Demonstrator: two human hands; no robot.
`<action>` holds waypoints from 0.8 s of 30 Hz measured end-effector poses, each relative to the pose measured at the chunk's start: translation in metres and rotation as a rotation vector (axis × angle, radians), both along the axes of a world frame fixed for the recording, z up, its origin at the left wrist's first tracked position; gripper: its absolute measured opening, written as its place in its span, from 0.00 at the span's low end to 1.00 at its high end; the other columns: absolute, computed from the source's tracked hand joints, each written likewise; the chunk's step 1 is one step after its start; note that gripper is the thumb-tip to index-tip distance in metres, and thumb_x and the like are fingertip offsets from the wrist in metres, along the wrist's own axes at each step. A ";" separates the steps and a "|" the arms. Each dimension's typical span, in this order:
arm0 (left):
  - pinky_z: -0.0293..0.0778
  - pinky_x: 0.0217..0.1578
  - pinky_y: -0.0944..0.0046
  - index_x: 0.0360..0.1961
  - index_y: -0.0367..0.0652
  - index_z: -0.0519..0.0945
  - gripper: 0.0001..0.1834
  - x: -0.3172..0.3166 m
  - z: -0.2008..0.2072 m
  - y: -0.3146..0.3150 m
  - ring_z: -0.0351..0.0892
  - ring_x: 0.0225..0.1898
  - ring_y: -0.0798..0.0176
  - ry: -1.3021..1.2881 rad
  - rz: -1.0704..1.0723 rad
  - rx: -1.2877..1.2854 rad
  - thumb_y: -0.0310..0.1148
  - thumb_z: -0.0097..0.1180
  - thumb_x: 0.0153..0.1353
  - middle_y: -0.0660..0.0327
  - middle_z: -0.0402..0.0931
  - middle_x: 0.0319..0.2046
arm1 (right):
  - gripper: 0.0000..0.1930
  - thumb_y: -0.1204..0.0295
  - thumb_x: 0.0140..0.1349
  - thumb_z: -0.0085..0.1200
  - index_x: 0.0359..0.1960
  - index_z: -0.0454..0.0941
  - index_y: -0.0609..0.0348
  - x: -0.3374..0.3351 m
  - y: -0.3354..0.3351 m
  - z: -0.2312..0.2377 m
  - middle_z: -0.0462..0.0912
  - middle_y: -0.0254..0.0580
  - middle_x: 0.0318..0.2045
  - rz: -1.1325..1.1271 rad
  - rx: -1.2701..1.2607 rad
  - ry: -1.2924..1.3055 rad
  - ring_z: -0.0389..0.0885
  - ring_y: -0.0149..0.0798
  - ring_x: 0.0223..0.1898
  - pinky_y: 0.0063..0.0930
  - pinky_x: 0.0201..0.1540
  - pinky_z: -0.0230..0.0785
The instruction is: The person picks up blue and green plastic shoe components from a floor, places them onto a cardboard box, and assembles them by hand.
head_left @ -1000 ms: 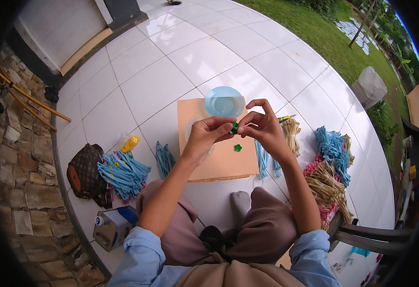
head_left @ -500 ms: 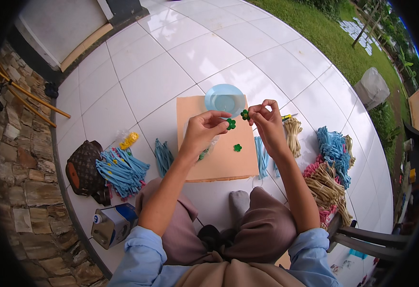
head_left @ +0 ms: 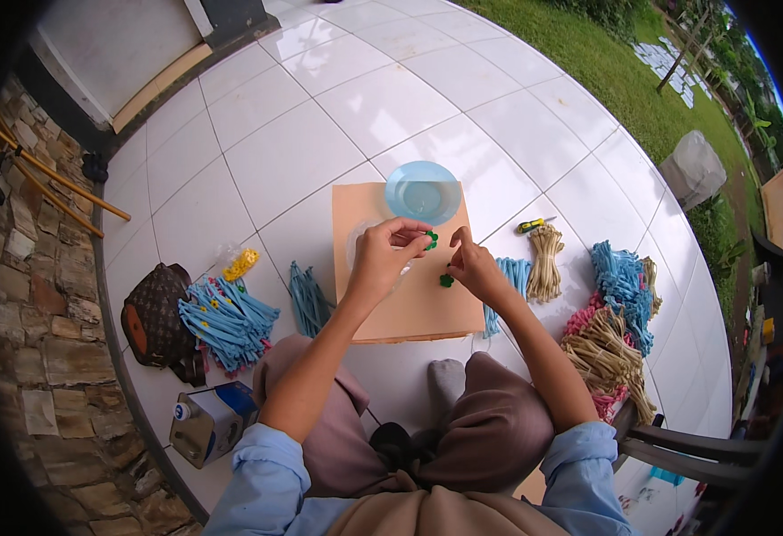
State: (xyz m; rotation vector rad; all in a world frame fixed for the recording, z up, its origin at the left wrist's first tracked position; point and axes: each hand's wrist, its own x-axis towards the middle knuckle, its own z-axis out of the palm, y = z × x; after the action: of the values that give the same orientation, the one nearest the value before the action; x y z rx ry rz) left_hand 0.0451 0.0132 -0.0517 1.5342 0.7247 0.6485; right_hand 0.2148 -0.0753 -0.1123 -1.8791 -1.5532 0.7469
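Note:
My left hand [head_left: 381, 259] is over the tan cardboard sheet [head_left: 409, 308], pinching a small green flower [head_left: 430, 239] between thumb and fingertips. Just to its right, my right hand [head_left: 478, 268] is low over the board, its fingers bent and drawn together at a second green flower [head_left: 446, 280]. Its fingertips hide part of that flower. At the board's far edge sits a light blue plastic bowl [head_left: 423, 192]. Beneath my left hand a clear plastic bag [head_left: 356, 239] is partly covered.
Bundles of light blue cords [head_left: 308, 297] and beige cords [head_left: 545, 263] flank the board, with a yellow-green screwdriver [head_left: 534, 224] behind. Left are flower-trimmed blue cords [head_left: 229, 320], a brown bag [head_left: 161, 314] and a metal can [head_left: 213, 420]. Mixed cord bundles [head_left: 619, 335] lie at right.
My right hand has come down toward the flower on the board; the flower it held up beside the left hand no longer shows there. My left hand keeps its flower, slightly lower.

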 end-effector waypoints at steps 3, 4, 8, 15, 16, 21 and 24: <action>0.77 0.35 0.71 0.37 0.35 0.79 0.09 0.001 0.002 -0.002 0.79 0.32 0.69 -0.009 0.013 -0.002 0.26 0.59 0.54 0.59 0.80 0.29 | 0.19 0.80 0.52 0.56 0.42 0.60 0.61 0.001 0.000 0.023 0.80 0.50 0.27 -0.148 0.152 0.069 0.82 0.43 0.31 0.29 0.32 0.74; 0.77 0.34 0.70 0.36 0.35 0.79 0.09 0.001 0.003 -0.002 0.80 0.31 0.68 -0.005 0.022 0.016 0.26 0.60 0.53 0.58 0.80 0.28 | 0.17 0.78 0.55 0.56 0.41 0.61 0.62 -0.001 0.000 0.040 0.81 0.48 0.28 -0.181 0.216 0.133 0.82 0.39 0.32 0.28 0.34 0.74; 0.78 0.35 0.70 0.35 0.34 0.77 0.09 0.002 0.000 -0.004 0.80 0.32 0.68 -0.058 0.021 -0.005 0.26 0.59 0.54 0.58 0.80 0.28 | 0.19 0.79 0.53 0.59 0.41 0.61 0.61 -0.018 -0.003 0.087 0.75 0.40 0.31 -0.029 0.340 0.376 0.78 0.33 0.36 0.24 0.38 0.73; 0.76 0.43 0.69 0.39 0.36 0.73 0.11 0.004 0.005 -0.006 0.79 0.38 0.66 -0.249 -0.069 -0.353 0.29 0.58 0.57 0.57 0.78 0.34 | 0.21 0.80 0.50 0.60 0.41 0.60 0.59 -0.021 -0.002 0.085 0.76 0.41 0.32 -0.071 0.341 0.368 0.81 0.36 0.34 0.26 0.38 0.74; 0.75 0.46 0.68 0.40 0.37 0.72 0.12 0.003 0.006 -0.006 0.79 0.40 0.66 -0.267 -0.099 -0.391 0.29 0.58 0.57 0.58 0.77 0.35 | 0.21 0.81 0.51 0.59 0.40 0.60 0.58 -0.020 -0.002 0.084 0.77 0.41 0.32 -0.064 0.336 0.403 0.81 0.35 0.34 0.25 0.38 0.74; 0.75 0.46 0.68 0.42 0.38 0.71 0.13 0.000 0.008 -0.005 0.79 0.38 0.67 -0.269 -0.105 -0.475 0.28 0.59 0.56 0.58 0.77 0.34 | 0.21 0.82 0.52 0.58 0.41 0.58 0.56 -0.015 -0.004 0.087 0.77 0.41 0.32 0.007 0.342 0.663 0.79 0.32 0.36 0.25 0.40 0.73; 0.76 0.44 0.69 0.41 0.39 0.71 0.13 0.002 0.008 -0.006 0.79 0.36 0.67 -0.284 -0.094 -0.476 0.26 0.59 0.56 0.59 0.77 0.32 | 0.22 0.82 0.54 0.57 0.42 0.54 0.56 -0.010 -0.006 0.090 0.77 0.43 0.31 0.003 0.321 0.837 0.77 0.31 0.36 0.25 0.39 0.72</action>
State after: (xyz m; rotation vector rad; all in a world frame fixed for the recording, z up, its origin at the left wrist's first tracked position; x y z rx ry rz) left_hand 0.0468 0.0067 -0.0437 1.0079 0.5378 0.5594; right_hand 0.2043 -0.0816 -0.0221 -1.0999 -1.0439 1.0352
